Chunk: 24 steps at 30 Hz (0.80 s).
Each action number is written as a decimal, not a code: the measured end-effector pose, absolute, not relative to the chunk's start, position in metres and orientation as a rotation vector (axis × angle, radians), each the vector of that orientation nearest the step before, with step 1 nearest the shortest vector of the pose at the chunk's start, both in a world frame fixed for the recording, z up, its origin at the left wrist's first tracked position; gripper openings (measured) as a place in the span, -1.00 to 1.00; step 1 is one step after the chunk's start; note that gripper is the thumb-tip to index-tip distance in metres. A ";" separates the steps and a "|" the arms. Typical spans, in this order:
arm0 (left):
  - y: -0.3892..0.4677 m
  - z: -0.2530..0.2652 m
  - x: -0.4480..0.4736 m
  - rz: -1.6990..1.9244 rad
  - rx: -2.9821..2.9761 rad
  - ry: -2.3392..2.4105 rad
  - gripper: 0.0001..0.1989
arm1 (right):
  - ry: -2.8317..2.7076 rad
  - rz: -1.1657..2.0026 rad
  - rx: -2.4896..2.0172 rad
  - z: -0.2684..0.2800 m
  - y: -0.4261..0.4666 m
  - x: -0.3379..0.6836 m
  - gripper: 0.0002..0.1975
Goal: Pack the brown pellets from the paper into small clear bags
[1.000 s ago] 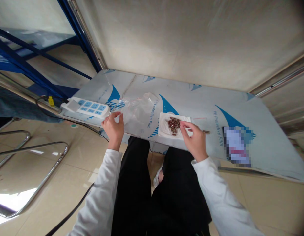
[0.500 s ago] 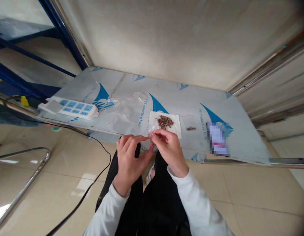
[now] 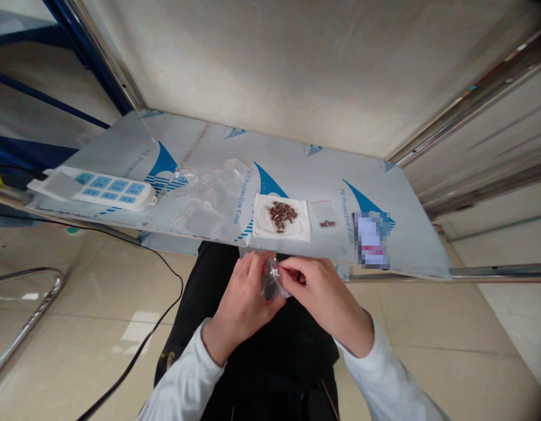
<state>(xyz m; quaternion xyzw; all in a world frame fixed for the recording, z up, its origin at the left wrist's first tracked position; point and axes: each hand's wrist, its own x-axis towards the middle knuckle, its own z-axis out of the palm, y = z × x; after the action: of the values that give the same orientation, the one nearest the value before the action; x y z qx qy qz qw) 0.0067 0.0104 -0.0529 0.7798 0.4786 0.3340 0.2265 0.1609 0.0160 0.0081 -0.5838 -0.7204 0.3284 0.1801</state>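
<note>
Between my hands, over my lap and just off the table's front edge, is a small clear plastic zip bag [image 3: 271, 283]. My left hand [image 3: 248, 292] holds it from the left, fingers curled along its side. At its right side my right hand [image 3: 316, 286] pinches the bag with thumb and fingertips. Beyond them a heap of small brown metal pieces [image 3: 281, 215] lies on a white paper sheet [image 3: 302, 229]. To the right, another small clear bag [image 3: 322, 209] lies flat, with a few of the same brown pieces [image 3: 327, 223] in it.
Several loose clear bags [image 3: 213, 193] lie on the film-covered table [image 3: 191, 146], left of the paper. A white power strip [image 3: 108, 188] stands at the left end. A blurred-out phone-like object [image 3: 370, 240] lies on the right. A black cable [image 3: 174, 263] hangs down at the left.
My hands have drawn back from the paper toward my lap with the bag, which now shows opened out between them. The whole view has shifted slightly.
</note>
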 end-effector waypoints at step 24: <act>0.006 -0.045 0.016 0.968 2.040 1.315 -0.52 | -2.309 0.813 -1.382 0.019 0.025 0.176 -0.78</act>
<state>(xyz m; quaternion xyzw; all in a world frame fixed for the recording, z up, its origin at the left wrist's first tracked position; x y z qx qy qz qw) 0.0158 0.0065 -0.0446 0.7536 0.4858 0.3576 0.2610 0.1756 0.0250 0.0186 -0.4848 -0.8103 0.2852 0.1645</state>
